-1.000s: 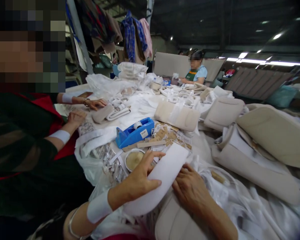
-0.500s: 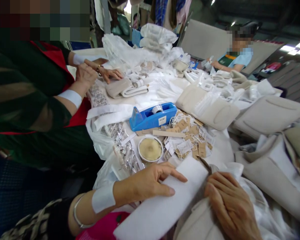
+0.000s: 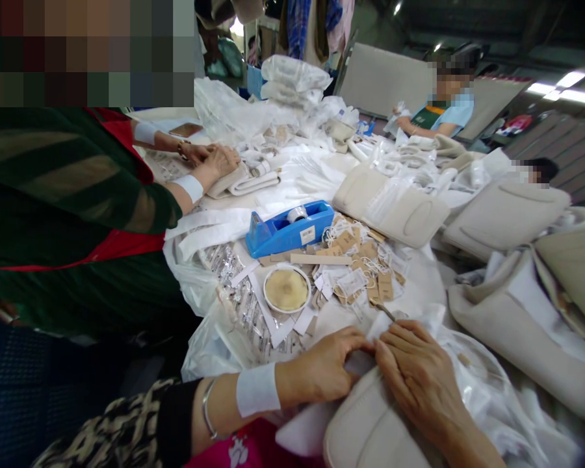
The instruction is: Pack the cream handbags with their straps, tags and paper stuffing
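Beige padded fabric, a cushion cover (image 3: 370, 422), lies at the near edge of the bench (image 3: 419, 286), right in front of the person. A strip of white foam (image 3: 302, 426) sticks out from under it toward the lap. The left hand (image 3: 322, 370) is curled, fingers pinched together on the white material at the cover's top edge. The right hand (image 3: 414, 370) lies flat on the cover, fingertips meeting the left hand's; whether it grips anything I cannot tell. A thin metal tool (image 3: 385, 312) pokes up just beyond the fingers.

Open room is scant. Crinkled clear plastic (image 3: 472, 383) crowds the right side, and more beige pads (image 3: 497, 312) lie past it. Just ahead sit a round white dish (image 3: 286, 289) of yellowish paste, a scatter of brown paper tags (image 3: 365, 260) and a blue tape dispenser (image 3: 290, 227). On the left a co-worker's sleeve (image 3: 78, 208) reaches in, both hands (image 3: 214, 162) pressing a folded pad (image 3: 244, 182). Another person (image 3: 443, 110) sits at the far end.
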A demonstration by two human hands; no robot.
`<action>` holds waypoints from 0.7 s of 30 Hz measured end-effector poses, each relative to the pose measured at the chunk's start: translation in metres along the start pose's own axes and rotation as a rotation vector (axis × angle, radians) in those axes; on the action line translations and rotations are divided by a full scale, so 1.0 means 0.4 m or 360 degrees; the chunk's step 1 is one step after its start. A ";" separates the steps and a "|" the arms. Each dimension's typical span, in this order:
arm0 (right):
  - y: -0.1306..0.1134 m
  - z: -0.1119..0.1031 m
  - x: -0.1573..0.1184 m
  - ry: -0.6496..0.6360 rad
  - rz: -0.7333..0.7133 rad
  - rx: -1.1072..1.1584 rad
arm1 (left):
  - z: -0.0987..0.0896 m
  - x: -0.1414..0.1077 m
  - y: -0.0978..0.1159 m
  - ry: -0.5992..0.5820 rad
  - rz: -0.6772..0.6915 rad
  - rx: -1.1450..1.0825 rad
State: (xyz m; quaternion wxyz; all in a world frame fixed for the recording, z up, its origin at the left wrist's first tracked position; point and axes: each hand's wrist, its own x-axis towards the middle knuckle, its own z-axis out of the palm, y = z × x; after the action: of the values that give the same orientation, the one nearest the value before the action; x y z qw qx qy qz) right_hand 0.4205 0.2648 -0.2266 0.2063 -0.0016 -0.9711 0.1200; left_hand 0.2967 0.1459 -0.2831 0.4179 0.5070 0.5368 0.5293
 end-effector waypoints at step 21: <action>0.002 -0.001 0.017 -0.0198 -0.0085 0.0289 | -0.116 -0.168 0.028 -0.0543 0.0598 0.0590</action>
State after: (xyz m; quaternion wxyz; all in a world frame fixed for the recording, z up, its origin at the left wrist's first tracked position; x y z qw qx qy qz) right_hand 0.4142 0.2658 -0.2236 0.1480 0.0504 -0.9669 0.2018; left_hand 0.2614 0.0721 -0.2738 0.2971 0.7464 0.4432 0.3977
